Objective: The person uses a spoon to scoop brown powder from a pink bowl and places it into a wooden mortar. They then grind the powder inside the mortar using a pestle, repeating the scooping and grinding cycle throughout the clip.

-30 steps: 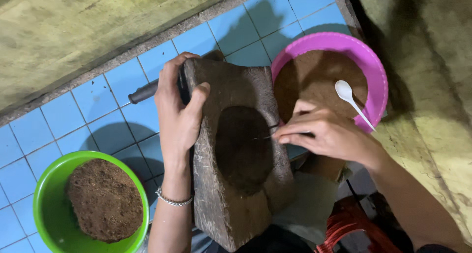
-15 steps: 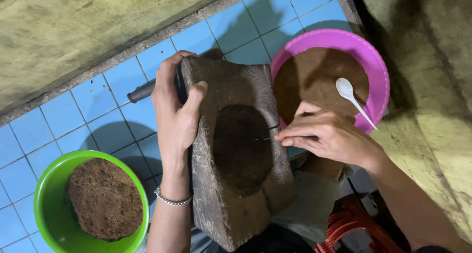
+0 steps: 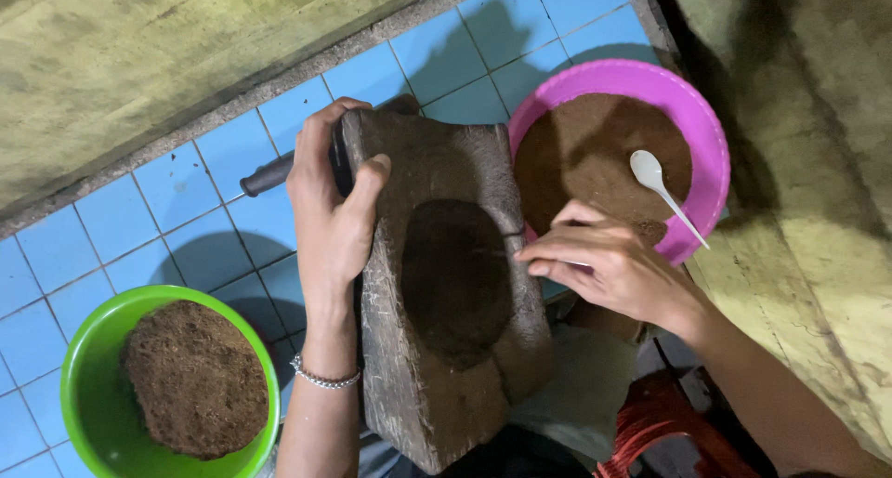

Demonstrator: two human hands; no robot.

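A dark wooden block (image 3: 437, 283) with an oval hollow full of brown powder rests across my lap. My left hand (image 3: 330, 213) grips its upper left edge, thumb over the rim, a bead bracelet on the wrist. My right hand (image 3: 604, 264) rests at the block's right edge, fingers pinched on a thin dark tool (image 3: 513, 234) whose tip pokes toward the hollow. Behind my right hand sits a pink bowl (image 3: 706, 153) of brown powder with a white plastic spoon (image 3: 664, 190) in it.
A green bowl (image 3: 88, 366) heaped with brown powder stands on the blue tiled floor (image 3: 139, 227) at lower left. A dark handle (image 3: 269, 173) sticks out behind my left hand. A concrete wall runs along the top, a worn ledge at right, a red stool (image 3: 650, 422) below.
My right hand has edged slightly down and right along the block's edge. The left hand keeps its grip and the block stays put.
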